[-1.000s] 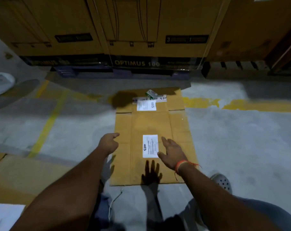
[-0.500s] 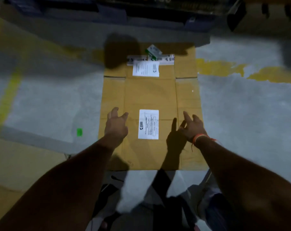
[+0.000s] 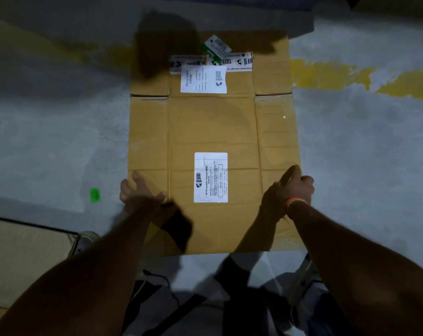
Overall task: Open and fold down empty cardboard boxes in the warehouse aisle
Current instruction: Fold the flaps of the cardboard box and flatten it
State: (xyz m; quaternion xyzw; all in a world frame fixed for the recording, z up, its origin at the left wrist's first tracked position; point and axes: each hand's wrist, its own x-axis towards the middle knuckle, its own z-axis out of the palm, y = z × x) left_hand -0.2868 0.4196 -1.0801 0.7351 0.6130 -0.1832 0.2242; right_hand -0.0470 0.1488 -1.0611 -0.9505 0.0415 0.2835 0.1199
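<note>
Head view: flattened cardboard box (image 3: 212, 132) lies on the concrete floor (image 3: 60, 141), long axis running near to far, two white labels (image 3: 210, 177) face up, tape strip and a small green-white packet (image 3: 216, 48) at its far end. Left hand (image 3: 140, 192) sits over the box's near-left edge, fingers spread and loosely curved, grip released, holding nothing; whether it touches the cardboard I cannot tell. Right hand (image 3: 294, 187) is at the near-right edge, fingers curled toward the rim; looks close to grasping the edge but contact is hidden, so that grip I cannot tell. Orange band on the right wrist. Another flattened carton (image 3: 23, 251) lies near-left on the floor, green scrap (image 3: 94, 195) beside it.

Step, as I judge it: box is already flattened, both hands are setting up at the side edges. Next move likely needs both hands to clamp the side edges evenly, then lift or fold the sheet along a crease; loose packet on the far end could slide off.
</note>
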